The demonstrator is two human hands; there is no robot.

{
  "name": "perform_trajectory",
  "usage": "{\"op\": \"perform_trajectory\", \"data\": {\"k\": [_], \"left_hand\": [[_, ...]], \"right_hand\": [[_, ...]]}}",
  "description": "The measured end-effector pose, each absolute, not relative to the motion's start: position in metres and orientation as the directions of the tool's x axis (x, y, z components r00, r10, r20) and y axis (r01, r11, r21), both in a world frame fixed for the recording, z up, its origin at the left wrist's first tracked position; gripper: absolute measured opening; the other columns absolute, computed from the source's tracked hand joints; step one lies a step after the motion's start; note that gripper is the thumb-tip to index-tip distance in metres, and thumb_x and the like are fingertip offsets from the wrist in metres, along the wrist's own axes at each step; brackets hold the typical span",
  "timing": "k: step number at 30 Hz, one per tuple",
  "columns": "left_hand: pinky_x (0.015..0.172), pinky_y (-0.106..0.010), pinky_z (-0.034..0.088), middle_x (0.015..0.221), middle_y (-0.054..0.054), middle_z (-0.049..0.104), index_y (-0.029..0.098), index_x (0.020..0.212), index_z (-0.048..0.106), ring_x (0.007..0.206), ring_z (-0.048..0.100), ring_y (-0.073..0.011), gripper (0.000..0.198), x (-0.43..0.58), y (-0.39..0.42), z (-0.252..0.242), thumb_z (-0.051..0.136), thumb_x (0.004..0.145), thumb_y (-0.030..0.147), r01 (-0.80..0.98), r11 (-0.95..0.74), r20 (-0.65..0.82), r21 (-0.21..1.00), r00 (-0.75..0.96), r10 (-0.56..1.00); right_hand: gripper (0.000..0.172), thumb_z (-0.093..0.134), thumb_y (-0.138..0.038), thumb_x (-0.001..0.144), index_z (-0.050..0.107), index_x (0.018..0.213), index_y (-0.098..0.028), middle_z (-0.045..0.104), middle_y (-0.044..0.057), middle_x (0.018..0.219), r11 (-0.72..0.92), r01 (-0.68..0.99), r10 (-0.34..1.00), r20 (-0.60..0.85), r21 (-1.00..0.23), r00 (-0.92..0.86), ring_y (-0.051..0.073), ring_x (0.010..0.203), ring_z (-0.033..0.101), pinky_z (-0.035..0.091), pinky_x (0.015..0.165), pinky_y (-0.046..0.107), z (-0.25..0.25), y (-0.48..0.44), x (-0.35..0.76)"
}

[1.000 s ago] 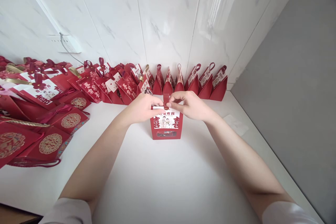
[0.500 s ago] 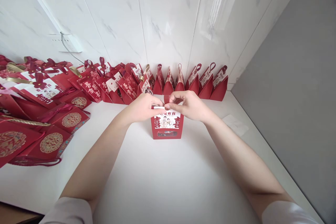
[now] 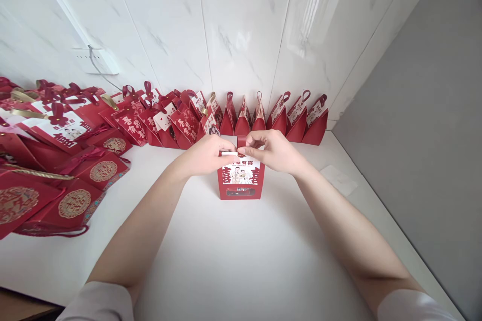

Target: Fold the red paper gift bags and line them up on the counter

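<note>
Straight ahead on the white table stands a red gift box (image 3: pixel 241 175), upright, its front printed with Chinese characters, a cartoon couple and a small window at the bottom. My left hand (image 3: pixel 206 156) is closed on the left part of its top edge, thumb in front and fingers behind. On the other side of the top edge, my right hand (image 3: pixel 271 152) pinches with thumb and fingers beside the dark red ribbon handle (image 3: pixel 241 141). The fingertips hide part of the top closure, so I cannot see how the ribbon is fastened.
Behind my hands a row of red gift boxes (image 3: pixel 277 128) with ribbon loops lines the tiled wall (image 3: pixel 244 30). More red boxes (image 3: pixel 75 203) crowd the left side. A pale, flat paper-like piece (image 3: pixel 339 179) lies at right, near a grey panel (image 3: pixel 410 110).
Both hands stay at the box's top edge with only slight finger movement. Beside the ribbon, a pale strip now shows behind my left fingers. The box remains in place.
</note>
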State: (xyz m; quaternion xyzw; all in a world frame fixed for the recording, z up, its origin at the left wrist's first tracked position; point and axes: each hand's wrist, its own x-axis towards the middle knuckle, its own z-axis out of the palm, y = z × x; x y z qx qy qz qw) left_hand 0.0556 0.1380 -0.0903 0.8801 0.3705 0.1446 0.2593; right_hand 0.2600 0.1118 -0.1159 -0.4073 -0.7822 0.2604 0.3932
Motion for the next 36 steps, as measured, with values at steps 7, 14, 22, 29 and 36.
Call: {"op": "perform_trajectory", "data": {"k": [7,14,22,29,36], "left_hand": [[0.052,-0.022,0.032,0.069,0.0,0.064,0.016,0.079,0.07,0.059,0.052,-0.011,0.023,0.057,0.135,-0.088,0.057,0.082,0.035,0.576,-0.597,0.054,0.558,0.692,0.719],[0.047,-0.023,0.028,0.056,0.001,0.053,0.014,0.063,0.061,0.054,0.045,-0.0102,0.035,0.07,0.132,-0.099,0.065,0.075,0.047,0.61,-0.516,0.095,0.602,0.587,0.804],[0.045,-0.025,0.016,0.051,0.004,0.028,0.016,0.052,0.033,0.048,0.025,-0.0067,0.047,0.07,0.137,-0.103,0.059,0.079,0.045,0.605,-0.521,0.036,0.602,0.631,0.775],[0.045,-0.024,0.021,0.054,0.003,0.035,0.017,0.057,0.031,0.049,0.032,-0.0084,0.047,0.072,0.138,-0.109,0.058,0.078,0.049,0.593,-0.477,-0.006,0.649,0.63,0.776],[0.045,-0.026,0.018,0.053,0.003,0.03,0.018,0.058,0.027,0.046,0.029,-0.0089,0.048,0.071,0.136,-0.107,0.053,0.083,0.05,0.617,-0.496,-0.044,0.611,0.652,0.757]], "right_hand": [[0.025,0.064,-0.042,0.083,0.061,0.077,-0.017,0.065,0.002,0.075,0.509,0.302,0.853,0.427,-0.806,-0.299,0.014,0.067,0.057,0.043,0.062,0.027,-0.119,0.114,0.257],[0.026,0.065,-0.039,0.083,0.056,0.069,-0.018,0.06,0.0,0.068,0.543,0.293,0.839,0.492,-0.787,-0.232,0.013,0.062,0.053,0.041,0.059,0.025,-0.121,0.114,0.253],[0.025,0.063,-0.038,0.084,0.055,0.071,-0.018,0.061,0.0,0.069,0.53,0.338,0.846,0.453,-0.778,-0.282,0.012,0.061,0.053,0.04,0.056,0.025,-0.114,0.114,0.262],[0.025,0.06,-0.043,0.087,0.059,0.079,-0.019,0.065,0.001,0.069,0.496,0.385,0.859,0.376,-0.778,-0.347,0.014,0.059,0.057,0.04,0.054,0.026,-0.108,0.111,0.273],[0.016,0.054,-0.036,0.091,0.054,0.083,-0.021,0.063,-0.002,0.065,0.553,0.485,0.832,0.416,-0.677,-0.367,0.012,0.054,0.054,0.037,0.053,0.026,-0.11,0.11,0.269]]}}
